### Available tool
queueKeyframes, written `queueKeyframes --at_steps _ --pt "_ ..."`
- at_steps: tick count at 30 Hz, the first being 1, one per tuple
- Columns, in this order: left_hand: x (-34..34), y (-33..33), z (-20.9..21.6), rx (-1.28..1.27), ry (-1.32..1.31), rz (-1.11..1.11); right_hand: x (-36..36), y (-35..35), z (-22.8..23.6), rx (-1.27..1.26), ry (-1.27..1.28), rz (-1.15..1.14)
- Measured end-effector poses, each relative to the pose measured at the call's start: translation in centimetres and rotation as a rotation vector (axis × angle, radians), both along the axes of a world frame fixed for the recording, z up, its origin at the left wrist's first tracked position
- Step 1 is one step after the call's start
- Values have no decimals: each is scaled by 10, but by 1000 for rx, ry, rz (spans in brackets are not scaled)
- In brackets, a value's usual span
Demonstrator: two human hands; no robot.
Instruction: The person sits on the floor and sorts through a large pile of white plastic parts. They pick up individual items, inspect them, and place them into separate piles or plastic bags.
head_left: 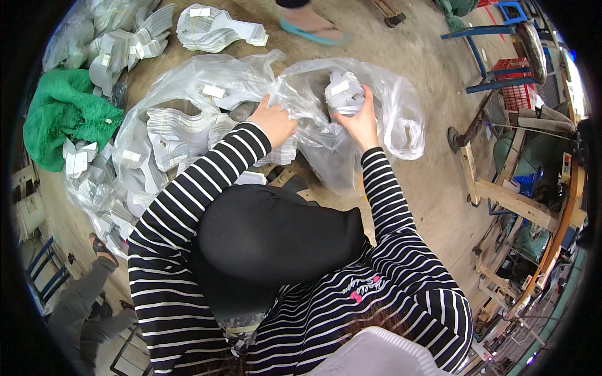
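Note:
My right hand (359, 122) grips a small bundle of grey-white cut pieces (345, 99) with a white label on top, inside the mouth of a clear plastic bag (392, 94). My left hand (274, 124) has its fingers curled on the bag's plastic, left of that bundle. Under and beside the left hand, several stacks of flat, shaped white pieces (179, 133) show through the plastic. A labelled piece (216, 93) lies just beyond the left hand.
More stacks of shaped pieces (219, 30) lie on the floor at the far left, beside a green mesh sack (69, 119). A passing foot in a turquoise sandal (313, 30) is beyond the bag. At right stand a blue-framed chair (495, 56) and a wooden frame (511, 200). Another person's legs (88, 301) show at lower left.

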State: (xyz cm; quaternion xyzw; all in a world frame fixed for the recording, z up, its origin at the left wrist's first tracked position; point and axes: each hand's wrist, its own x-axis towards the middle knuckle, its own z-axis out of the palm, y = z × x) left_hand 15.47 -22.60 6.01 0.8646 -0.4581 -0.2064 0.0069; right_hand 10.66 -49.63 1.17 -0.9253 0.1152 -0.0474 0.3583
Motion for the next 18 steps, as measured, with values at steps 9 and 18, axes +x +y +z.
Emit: queueKeyframes --at_steps 9,18 --pt "-2 1 -3 -32 -4 2 -21 -2 -7 9 -30 -97" --pt "-4 0 -1 -77 0 15 -22 20 -3 -192 -45 -104"
